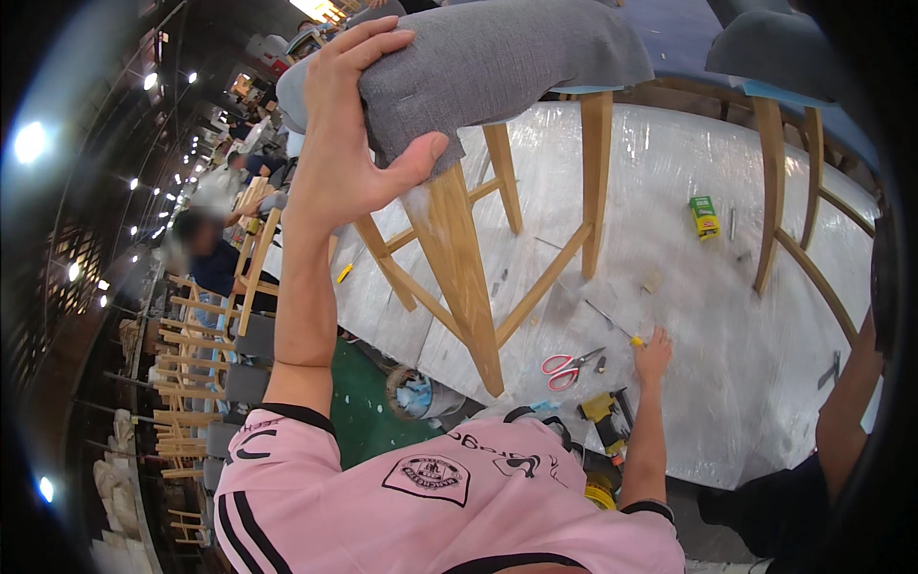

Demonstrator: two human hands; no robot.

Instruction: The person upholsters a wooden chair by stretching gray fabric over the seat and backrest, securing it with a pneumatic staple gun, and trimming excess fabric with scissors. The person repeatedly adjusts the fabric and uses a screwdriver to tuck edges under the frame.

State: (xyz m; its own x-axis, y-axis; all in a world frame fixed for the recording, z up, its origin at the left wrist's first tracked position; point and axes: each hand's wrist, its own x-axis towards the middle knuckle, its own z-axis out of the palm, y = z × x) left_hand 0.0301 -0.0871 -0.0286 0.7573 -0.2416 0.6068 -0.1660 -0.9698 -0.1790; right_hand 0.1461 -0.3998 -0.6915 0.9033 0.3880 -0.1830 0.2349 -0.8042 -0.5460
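Observation:
A wooden chair (457, 263) with a padded seat (507, 57) stands on the plastic-covered table, its legs joined by crossbars. Loose grey fabric hangs over the seat's edge. My left hand (349, 143) is wrapped round the near left corner of the seat, with the thumb pressed on the fabric near the top of a leg. Low on the table to the right, my right hand (653, 356) is closed at the yellow handle of a screwdriver (612, 322); part of the handle is hidden by the fingers. Red-handled scissors (566, 367) lie beside it.
A yellow staple gun (607, 421) lies at the table's near edge. A green and yellow box (704, 218) is near another grey chair (773, 182) on the right. A yellow cutter (344, 274) lies at the left. Another person's arm (851, 402) enters at right; stacked chairs (206, 383) stand left.

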